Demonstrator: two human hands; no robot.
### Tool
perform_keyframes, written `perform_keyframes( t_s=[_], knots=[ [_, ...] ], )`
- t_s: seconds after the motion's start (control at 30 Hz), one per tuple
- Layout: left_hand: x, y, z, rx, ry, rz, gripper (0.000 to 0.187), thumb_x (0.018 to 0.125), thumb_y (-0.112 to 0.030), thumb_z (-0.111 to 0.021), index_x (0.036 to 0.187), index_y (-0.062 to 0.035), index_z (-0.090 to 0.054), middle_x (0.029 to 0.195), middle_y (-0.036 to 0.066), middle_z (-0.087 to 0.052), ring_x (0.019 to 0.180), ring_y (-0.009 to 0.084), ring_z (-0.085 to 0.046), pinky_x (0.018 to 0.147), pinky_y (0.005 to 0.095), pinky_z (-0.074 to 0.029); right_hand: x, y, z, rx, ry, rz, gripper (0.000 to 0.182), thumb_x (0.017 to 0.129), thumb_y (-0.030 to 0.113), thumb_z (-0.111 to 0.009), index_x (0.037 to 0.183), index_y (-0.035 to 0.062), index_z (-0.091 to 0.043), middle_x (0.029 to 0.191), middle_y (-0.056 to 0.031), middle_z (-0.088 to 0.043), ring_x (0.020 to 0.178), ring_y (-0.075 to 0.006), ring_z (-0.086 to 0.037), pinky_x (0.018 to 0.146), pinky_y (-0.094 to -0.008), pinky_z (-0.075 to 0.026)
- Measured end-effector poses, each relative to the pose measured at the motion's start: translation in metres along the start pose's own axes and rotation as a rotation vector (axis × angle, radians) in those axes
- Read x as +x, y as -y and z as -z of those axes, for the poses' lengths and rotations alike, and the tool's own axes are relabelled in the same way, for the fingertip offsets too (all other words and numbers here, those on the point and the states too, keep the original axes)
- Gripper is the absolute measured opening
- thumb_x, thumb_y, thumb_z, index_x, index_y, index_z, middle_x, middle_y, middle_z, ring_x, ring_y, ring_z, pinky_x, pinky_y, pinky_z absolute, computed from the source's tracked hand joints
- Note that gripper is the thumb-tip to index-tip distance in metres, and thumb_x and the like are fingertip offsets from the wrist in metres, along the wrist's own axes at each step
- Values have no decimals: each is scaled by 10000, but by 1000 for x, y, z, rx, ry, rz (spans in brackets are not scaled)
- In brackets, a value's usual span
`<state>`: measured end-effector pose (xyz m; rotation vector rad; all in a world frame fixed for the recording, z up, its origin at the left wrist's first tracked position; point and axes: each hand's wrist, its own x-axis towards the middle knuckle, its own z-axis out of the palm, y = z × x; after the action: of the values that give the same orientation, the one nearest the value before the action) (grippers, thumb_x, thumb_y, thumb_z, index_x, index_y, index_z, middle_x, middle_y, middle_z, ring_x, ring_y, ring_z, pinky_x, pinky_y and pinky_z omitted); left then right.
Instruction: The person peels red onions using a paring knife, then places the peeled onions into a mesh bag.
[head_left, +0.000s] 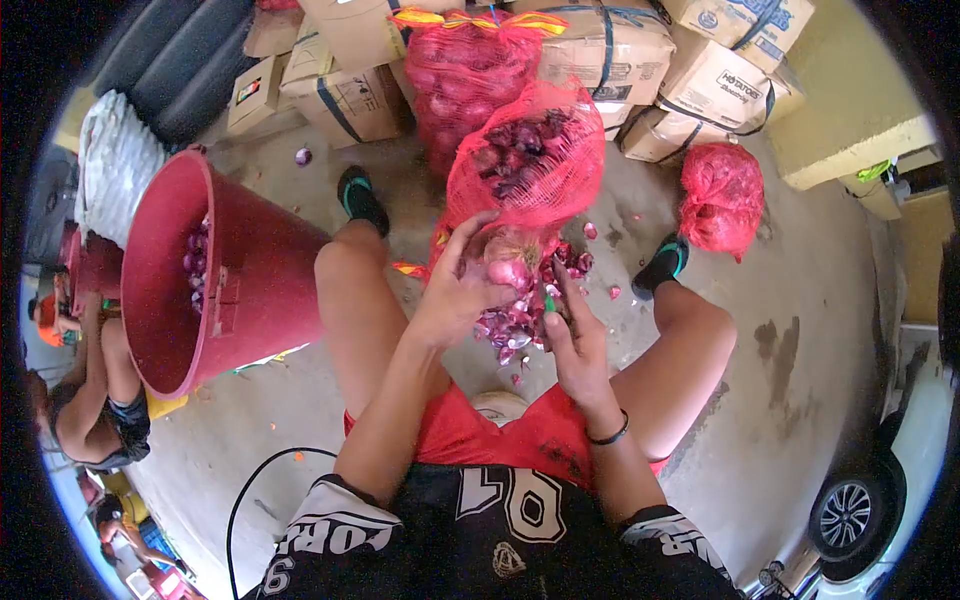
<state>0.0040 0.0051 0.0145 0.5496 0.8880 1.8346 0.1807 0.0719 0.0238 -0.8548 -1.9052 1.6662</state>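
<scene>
My left hand (452,295) is closed around a large red onion (510,268) with pale dry skin at its top. In my right hand (580,355) is a small knife, its green handle (549,303) showing by the thumb; the blade is hidden. Both hands meet in front of an open red mesh sack (545,195) that holds dark red onions. Below them, a pile of onion peelings and small purple bulbs (505,332) lies on the floor between my legs.
A big red tub (270,260) with onions inside stands tilted at left. Full mesh sacks (465,85) and a smaller red bag (722,200) sit ahead, before stacked cardboard boxes (590,55). Another person (95,400) sits at far left. A car wheel (845,515) is at lower right.
</scene>
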Motion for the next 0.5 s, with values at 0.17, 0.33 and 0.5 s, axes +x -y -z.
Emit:
perform_keyframes(
  t_s=[0.17, 0.33, 0.5],
  knots=[
    [-2, 7, 3, 184, 65, -18, 829, 657, 138, -742, 1374, -53, -373, 1337, 101, -474, 1174, 221, -529, 925, 344, -512, 6, 10, -2, -48, 16, 50, 603, 921, 140, -564, 1438, -41, -312, 1161, -244, -618, 1034, -228, -627, 916, -338, -460],
    [-5, -3, 0, 218, 95, 55, 826, 649, 122, -763, 1364, -45, -385, 1318, 97, -483, 1106, 183, -543, 857, 298, -508, 6, 16, 1, -44, 57, 31, 628, 912, 137, -580, 1449, -29, -299, 1122, -248, -633, 1015, -244, -643, 890, -347, -474],
    [-8, -5, 3, 141, 99, 97, 761, 681, 91, -772, 1341, -21, -411, 1334, 104, -483, 1222, 192, -492, 1014, 341, -450, 8, 18, 3, -126, 55, 138, 582, 902, 101, -588, 1422, -25, -360, 1108, -248, -638, 986, -261, -659, 867, -346, -485]
  ],
)
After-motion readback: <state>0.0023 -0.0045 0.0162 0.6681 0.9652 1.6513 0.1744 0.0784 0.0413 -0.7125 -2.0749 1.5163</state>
